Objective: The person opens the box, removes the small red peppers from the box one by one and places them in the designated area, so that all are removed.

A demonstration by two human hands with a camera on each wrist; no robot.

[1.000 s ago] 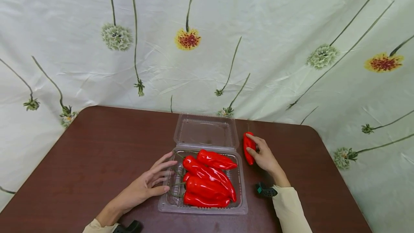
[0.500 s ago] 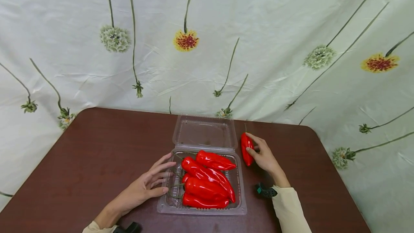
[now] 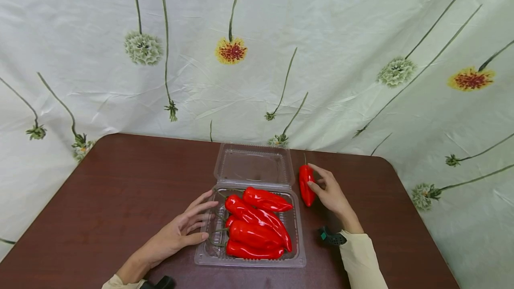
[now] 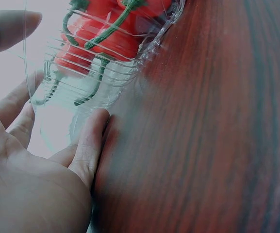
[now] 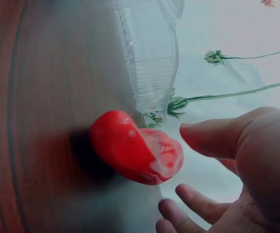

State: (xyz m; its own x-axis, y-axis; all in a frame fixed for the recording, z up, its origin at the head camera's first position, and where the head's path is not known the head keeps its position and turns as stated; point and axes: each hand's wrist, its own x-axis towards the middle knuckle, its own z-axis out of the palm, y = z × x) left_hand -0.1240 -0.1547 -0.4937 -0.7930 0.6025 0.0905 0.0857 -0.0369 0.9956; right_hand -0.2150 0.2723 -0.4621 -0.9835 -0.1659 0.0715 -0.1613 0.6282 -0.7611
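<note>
A clear plastic clamshell box (image 3: pixel 299 260) lies open on the table, its base holding several red peppers (image 3: pixel 257 234) with green stems. At the base's left side rests my left hand (image 3: pixel 176 235), fingers spread and fairly straight against the plastic wall. To the right of the box one separate red pepper (image 3: pixel 307 186) lies on the tabletop, its stem pointing away from me. My right hand (image 3: pixel 331 193) is just right of that pepper. In the right wrist view, its thumb (image 5: pixel 207 138) and fingers stand apart from the pepper (image 5: pixel 130 148), with a gap between.
The box's transparent lid (image 3: pixel 254 164) is folded back toward the table's far edge. A dark reddish-brown table (image 3: pixel 132 182) lies beneath everything. A white floral cloth (image 3: pixel 192 75) hangs behind it. Wrist devices, including a dark one (image 3: pixel 331 237), are on both arms.
My right hand has eased off the lone pepper and shifted slightly right. That pepper moved a little toward the box earlier, then stayed. My left hand has kept its place at the box.
</note>
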